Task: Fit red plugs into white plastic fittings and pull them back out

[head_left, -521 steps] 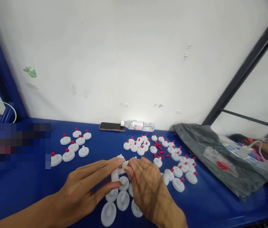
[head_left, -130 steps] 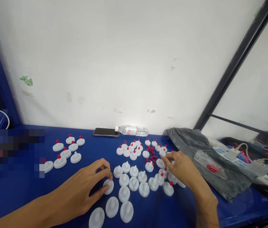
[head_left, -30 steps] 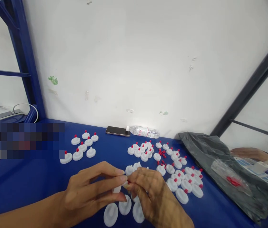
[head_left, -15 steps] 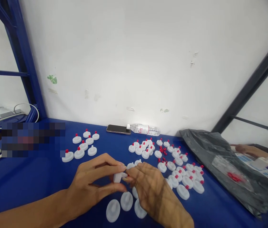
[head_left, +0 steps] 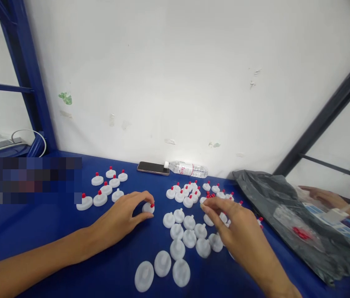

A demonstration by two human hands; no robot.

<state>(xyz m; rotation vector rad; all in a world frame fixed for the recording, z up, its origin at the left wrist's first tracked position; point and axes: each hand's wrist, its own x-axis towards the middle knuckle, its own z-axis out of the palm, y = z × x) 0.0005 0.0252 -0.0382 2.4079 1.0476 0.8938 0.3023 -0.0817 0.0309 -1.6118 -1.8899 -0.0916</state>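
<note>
One white wall (head_left: 162, 74) is filling the upper and middle frame; one blue table (head_left: 50, 252) is spreading across the lower frame. A blue metal upright (head_left: 30, 70) is standing at upper left, a dark slanting post (head_left: 327, 109) at upper right. One grey plastic bag (head_left: 313, 252) is lying at lower right. The right hand (head_left: 237, 217), right of centre, is hanging over white discs, thumb and forefinger nearly meeting; whether anything is sitting between the fingertips cannot be told. The left hand (head_left: 121, 217), left of centre, is curving half open, thumb and fingers gripping the rim of one red-tipped disc (head_left: 147, 208). Another person's hand (head_left: 327, 196), blurred, is showing at the right edge, beyond the bag. A clear pouch (head_left: 299, 229), containing red pieces, is resting on the grey bag. One clear bottle (head_left: 187, 169) is lying on its side at middle centre, its white-capped end touching or overlapping one dark phone (head_left: 153, 167). Plain white discs (head_left: 177, 249), stems bare, are clustering at lower centre. Capped discs (head_left: 100, 199), red-tipped, are standing at middle left, with one bare-stemmed disc (head_left: 118, 195) among them; others are grouping right of centre. Loose red caps (head_left: 211, 195), the smallest items, are lying just above the right hand's fingertips.
</note>
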